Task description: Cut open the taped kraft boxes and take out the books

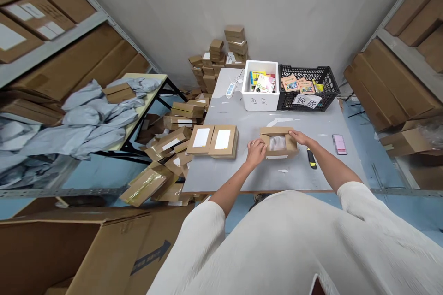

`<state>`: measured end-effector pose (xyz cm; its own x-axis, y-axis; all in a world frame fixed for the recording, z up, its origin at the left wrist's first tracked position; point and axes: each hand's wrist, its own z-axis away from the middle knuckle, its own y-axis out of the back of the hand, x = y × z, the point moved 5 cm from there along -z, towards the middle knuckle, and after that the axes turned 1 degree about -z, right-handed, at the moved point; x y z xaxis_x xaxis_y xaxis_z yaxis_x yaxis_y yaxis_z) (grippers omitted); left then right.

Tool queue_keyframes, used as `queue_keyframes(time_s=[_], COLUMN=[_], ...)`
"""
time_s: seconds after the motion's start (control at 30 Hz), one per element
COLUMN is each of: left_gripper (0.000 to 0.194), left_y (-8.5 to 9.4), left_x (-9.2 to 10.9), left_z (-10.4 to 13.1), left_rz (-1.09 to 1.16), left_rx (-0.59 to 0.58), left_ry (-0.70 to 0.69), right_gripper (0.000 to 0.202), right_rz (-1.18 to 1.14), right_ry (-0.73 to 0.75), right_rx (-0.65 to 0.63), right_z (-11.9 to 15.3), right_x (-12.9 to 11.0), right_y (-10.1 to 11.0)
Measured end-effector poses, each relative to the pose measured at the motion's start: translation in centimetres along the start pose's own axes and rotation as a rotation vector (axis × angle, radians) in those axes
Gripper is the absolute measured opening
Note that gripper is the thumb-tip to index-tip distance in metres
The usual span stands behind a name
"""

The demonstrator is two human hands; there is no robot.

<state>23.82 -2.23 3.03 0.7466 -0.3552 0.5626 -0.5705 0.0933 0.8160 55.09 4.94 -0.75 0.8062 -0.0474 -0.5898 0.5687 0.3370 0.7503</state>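
A small cardboard box [292,145] sits open on the grey table in front of me. Inside it lies something wrapped in whitish, see-through material [277,143], its kind not clear. My left hand [256,152] is closed on the box's left side, its fingers curled over the edge. At the far right corner, my right hand [300,138] pinches a flap between thumb and fingers. Just right of the box is a yellow and black utility knife [312,159]. Two short stacks of flat cardboard boxes [221,141] with white labels stand left of my left hand.
A white foam bin [260,101] and a black crate [308,101] holding colourful packs stand at the table's [228,175] back. A pink phone-like item [339,144] lies right. Loose boxes [147,185] pile up on the floor left; grey bags [83,120] cover a side table.
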Motion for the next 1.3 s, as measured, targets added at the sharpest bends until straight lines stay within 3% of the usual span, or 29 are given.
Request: queue_keyframes(time_s=[0.07, 0.2, 0.3, 0.37, 0.47, 0.57, 0.73, 0.9, 1.07, 1.23, 1.3], left_gripper=[0.032, 0.014, 0.039, 0.042, 0.03, 0.025, 0.056, 0.069, 0.073, 0.133, 0.147], left_y=[-0.2, -1.4, -2.5, -3.2, -4.1, -4.1, -2.0, 0.5, -0.5, -1.9, -2.3], left_x=[0.0, -0.5, -0.6, -0.4, 0.1, 0.6, 1.2, -0.9, -3.0, -3.8, -4.1], left_z=[0.3, 1.3, 1.6, 1.3, 0.3, -0.5, 0.5, 1.6, -0.6, -4.5, -5.6], left_rz=[0.02, -0.005, -0.099, -0.176, -0.236, -0.262, -0.321, -0.391, -0.32, -0.293, -0.273], left_rx=[-0.053, -0.193, -0.291, -0.329, -0.381, -0.416, -0.324, -0.154, -0.325, -0.474, -0.523], left_ry=[-0.018, -0.048, -0.084, -0.097, -0.119, -0.133, -0.163, 0.001, 0.005, -0.008, -0.027], right_gripper=[0.064, 0.063, 0.075, 0.079, 0.084, 0.087, 0.09, 0.093, 0.092, 0.092, 0.092], right_rz=[0.003, 0.125, 0.207, 0.236, 0.255, 0.257, 0.235, 0.19, 0.212, 0.118, 0.067], right_ry=[-0.034, 0.0, -0.014, -0.04, -0.062, -0.088, -0.084, -0.064, -0.098, -0.066, -0.043], right_rx=[-0.027, -0.013, 0.022, 0.045, 0.07, 0.094, 0.135, 0.16, 0.138, 0.133, 0.137], right_z=[0.1, 0.9, 1.7, 2.2, 2.6, 2.7, 2.6, 2.8, 3.1, 3.1, 3.3], right_x=[0.0, -0.9, -1.4, -1.8, -2.6, -3.1, -3.0, -3.2, -3.9, -3.4, -3.1], right_y=[-0.2, -1.5, -2.8, -3.5, -4.3, -4.9, -5.6, -5.6, -5.1, -3.9, -3.3])
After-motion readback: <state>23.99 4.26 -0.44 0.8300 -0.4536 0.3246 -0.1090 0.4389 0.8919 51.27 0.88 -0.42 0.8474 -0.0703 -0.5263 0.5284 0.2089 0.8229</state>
